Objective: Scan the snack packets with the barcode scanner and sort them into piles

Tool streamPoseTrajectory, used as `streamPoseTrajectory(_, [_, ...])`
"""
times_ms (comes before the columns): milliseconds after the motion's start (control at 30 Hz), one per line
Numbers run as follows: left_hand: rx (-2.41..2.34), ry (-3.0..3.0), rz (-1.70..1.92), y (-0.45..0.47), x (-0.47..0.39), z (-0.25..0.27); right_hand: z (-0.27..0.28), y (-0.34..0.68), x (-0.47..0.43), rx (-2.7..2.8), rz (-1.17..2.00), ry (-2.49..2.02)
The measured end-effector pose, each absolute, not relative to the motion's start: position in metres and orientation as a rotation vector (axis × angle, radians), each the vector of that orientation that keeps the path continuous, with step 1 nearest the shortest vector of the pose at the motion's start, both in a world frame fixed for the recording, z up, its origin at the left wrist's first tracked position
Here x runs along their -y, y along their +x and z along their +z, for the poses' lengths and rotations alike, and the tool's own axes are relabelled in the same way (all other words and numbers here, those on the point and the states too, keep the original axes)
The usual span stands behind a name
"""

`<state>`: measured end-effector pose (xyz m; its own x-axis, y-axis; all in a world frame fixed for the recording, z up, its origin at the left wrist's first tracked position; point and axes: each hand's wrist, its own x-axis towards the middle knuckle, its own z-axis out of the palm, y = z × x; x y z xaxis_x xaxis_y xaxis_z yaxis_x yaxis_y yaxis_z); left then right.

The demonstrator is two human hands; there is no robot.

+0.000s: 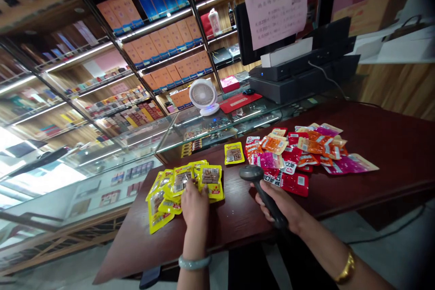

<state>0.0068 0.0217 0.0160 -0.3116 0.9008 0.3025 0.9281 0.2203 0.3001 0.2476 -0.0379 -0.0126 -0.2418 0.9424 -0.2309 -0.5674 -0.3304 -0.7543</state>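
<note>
My right hand (280, 204) is wrapped round the handle of a dark grey barcode scanner (252, 172), its head above the table. Over at the left, my left hand (195, 201) rests on a heap of yellow snack packets (163, 204), fingertips on the packets at the heap's right side; whether it grips one I cannot make out. One more yellow packet (234, 153) lies apart, beyond the scanner. Beside it spreads a pile of red, orange and purple snack packets (299, 149).
The brown table (380, 140) meets a glass display counter (170, 145) bearing a small white fan (204, 96) and a red mat (240, 102). A monitor with a pink notice (277, 11) stands on dark till equipment (288, 79). Shelves of boxes (163, 45) fill the back.
</note>
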Motion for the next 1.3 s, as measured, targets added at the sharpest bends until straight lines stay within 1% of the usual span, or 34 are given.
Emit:
streamPoseTrajectory(133, [2.164,-1.715,-0.6,0.026,-0.023,0.023,-0.011,0.249,0.036,0.634,1.812,-0.797])
streamPoseTrajectory(300, [2.02,-2.029,-0.485,0.071,-0.062,0.03,-0.015,0.251,0.036,0.599,1.832,-0.751])
streamPoseTrajectory(500, [2.126,-2.164,-0.003,0.096,-0.138,0.028,-0.02,0.251,0.037,0.59,1.823,-0.73])
streamPoseTrajectory(600, [2.194,-2.217,0.089,0.098,-0.154,0.024,-0.018,0.251,0.037,0.594,1.821,-0.724])
streamPoseTrajectory(667, [2.191,-2.237,0.032,0.097,-0.153,0.024,-0.016,0.251,0.037,0.6,1.823,-0.715])
streamPoseTrajectory(733, [2.197,-2.271,-0.104,0.094,-0.145,0.026,-0.015,0.251,0.037,0.599,1.826,-0.715])
streamPoseTrajectory(867, [2.292,-2.257,-0.405,0.08,-0.115,0.032,-0.014,0.251,0.038,0.592,1.816,-0.762])
streamPoseTrajectory(967, [2.292,-2.189,-0.536,0.069,-0.091,0.031,-0.014,0.246,0.04,0.659,1.798,-0.816])
streamPoseTrajectory(1133, [2.308,-2.148,-0.61,0.057,-0.068,0.024,-0.007,0.228,0.041,0.751,1.789,-0.794])
streamPoseTrajectory(1300, [2.332,-2.116,-0.537,0.049,-0.055,0.025,0.01,0.213,0.04,0.806,1.809,-0.792])
